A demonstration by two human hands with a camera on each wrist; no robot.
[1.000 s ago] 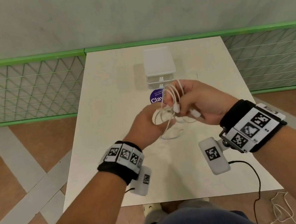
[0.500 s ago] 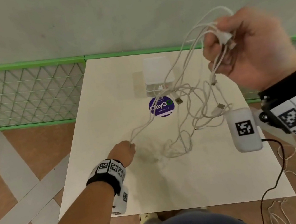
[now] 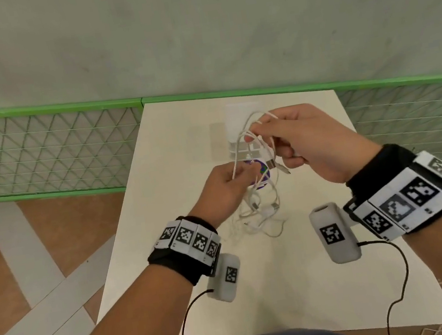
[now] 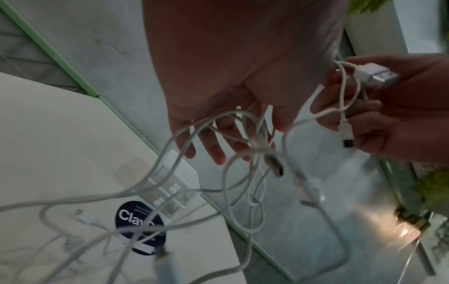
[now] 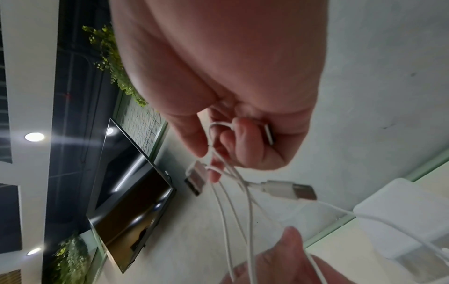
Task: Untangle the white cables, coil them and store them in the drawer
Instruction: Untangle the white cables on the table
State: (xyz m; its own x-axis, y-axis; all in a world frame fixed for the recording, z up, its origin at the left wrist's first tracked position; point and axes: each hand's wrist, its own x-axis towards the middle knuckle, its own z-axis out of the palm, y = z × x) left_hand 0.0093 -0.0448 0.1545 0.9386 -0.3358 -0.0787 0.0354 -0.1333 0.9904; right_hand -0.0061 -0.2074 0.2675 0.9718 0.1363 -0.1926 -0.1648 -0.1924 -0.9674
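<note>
The white cables [image 3: 261, 213] are a tangle; part lies on the white table [image 3: 292, 295], and loops rise to both hands. My left hand [image 3: 234, 175] pinches some strands above the purple sticker [image 3: 260, 183]. My right hand [image 3: 273, 141], slightly higher and to the right, grips several strands and plug ends. A USB plug [image 3: 271, 163] dangles between the hands. In the left wrist view the cables [image 4: 226, 192] hang through my fingers [image 4: 213, 146]. In the right wrist view a USB plug [image 5: 303, 189] sticks out below my curled right fingers [image 5: 243, 146]. The small white drawer unit [image 3: 235, 118] stands behind the hands.
The table's far edge meets a green-railed mesh fence [image 3: 52, 153] and a grey wall. Black wires run from both wrist cameras across the table's near edge. Brown floor with pale stripes lies to the left.
My right hand has come down from high on the right, and my left hand has risen from the table. Both now meet over the sticker, and the stretched cables have bunched.
</note>
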